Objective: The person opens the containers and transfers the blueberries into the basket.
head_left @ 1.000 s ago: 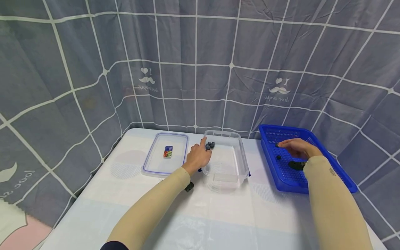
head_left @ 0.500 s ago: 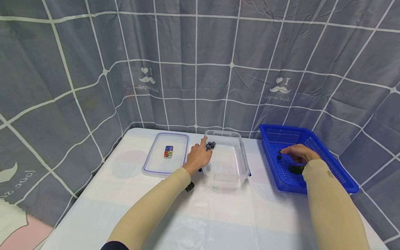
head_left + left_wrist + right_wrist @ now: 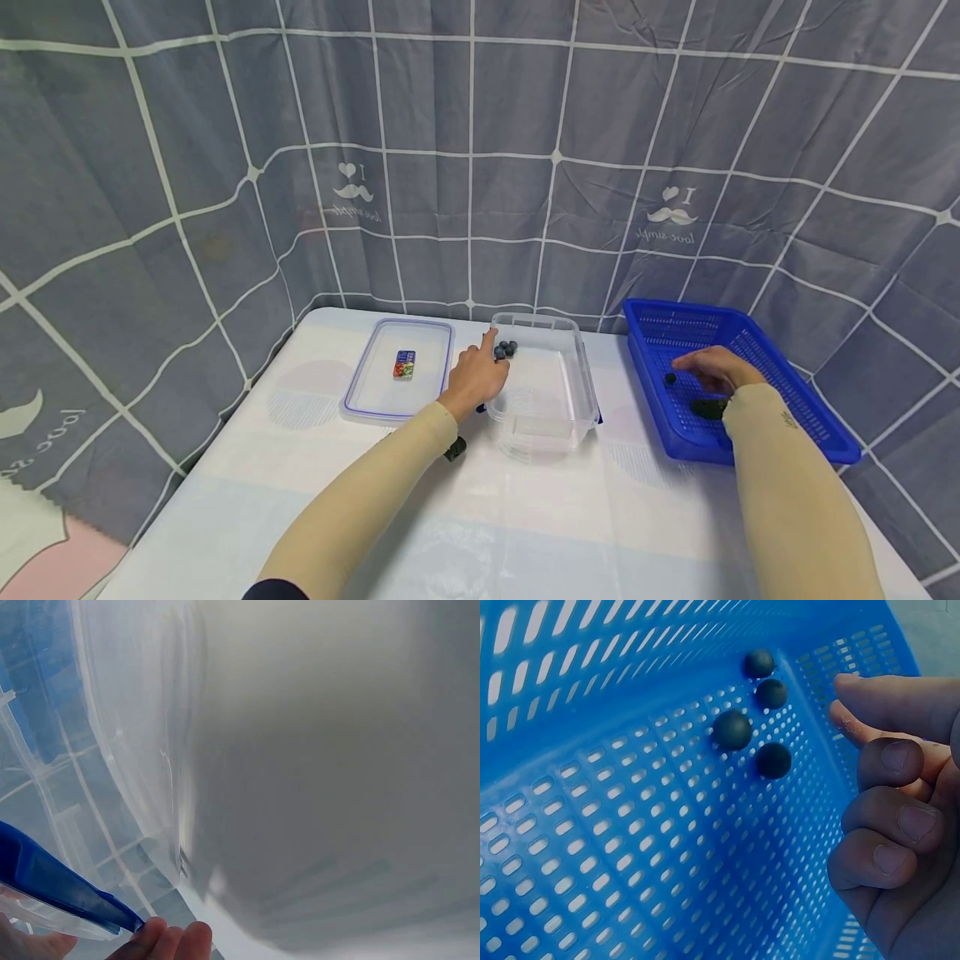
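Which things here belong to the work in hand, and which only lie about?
In use:
blue basket
dark berries
clear box
right hand
left hand

Lying about:
lid
small colourful packet

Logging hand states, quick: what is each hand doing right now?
Left hand: holds the clear container by its rim.
Right hand: fingers loosely curled, holding nothing, over the blue basket beside dark berries.

A grey curtain [image 3: 480, 150] with a white grid and moustache prints hangs along the far side and wraps both sides. The pale surface [image 3: 525, 517] catches soft, even light.
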A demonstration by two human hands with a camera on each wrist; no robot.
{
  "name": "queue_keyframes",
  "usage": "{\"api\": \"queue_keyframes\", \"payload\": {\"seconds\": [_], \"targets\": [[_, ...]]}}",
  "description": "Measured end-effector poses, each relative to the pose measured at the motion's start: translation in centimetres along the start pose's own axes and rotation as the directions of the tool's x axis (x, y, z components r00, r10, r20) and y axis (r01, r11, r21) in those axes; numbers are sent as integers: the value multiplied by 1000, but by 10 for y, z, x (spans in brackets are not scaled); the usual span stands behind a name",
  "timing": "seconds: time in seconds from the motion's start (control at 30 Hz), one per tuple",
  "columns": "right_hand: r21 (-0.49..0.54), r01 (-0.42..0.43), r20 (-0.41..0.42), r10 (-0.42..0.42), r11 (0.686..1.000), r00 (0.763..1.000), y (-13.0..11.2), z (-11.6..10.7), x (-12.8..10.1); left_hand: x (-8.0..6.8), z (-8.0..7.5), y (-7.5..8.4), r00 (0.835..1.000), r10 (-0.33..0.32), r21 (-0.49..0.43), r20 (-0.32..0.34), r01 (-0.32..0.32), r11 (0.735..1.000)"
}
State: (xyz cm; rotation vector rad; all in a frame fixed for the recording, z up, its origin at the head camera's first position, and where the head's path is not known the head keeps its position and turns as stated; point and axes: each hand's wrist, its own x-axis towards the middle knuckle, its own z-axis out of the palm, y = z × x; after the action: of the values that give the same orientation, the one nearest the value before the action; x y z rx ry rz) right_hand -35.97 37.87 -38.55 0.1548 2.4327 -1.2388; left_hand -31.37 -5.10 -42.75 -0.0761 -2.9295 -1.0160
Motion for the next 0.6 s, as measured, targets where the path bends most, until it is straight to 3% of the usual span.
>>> {"api": "queue_keyframes", "payload": {"seconds": [0.37,0.6], "targets": [[-66,138,-33,-141,988,990,-47,0,-5,0,-1,2,1000,3,3,6,-3,1000],[-92,163,-20,-166,982,986,-78,11,-8,-2,-1,1,1000,-4,-3,6,4,1000]]}}
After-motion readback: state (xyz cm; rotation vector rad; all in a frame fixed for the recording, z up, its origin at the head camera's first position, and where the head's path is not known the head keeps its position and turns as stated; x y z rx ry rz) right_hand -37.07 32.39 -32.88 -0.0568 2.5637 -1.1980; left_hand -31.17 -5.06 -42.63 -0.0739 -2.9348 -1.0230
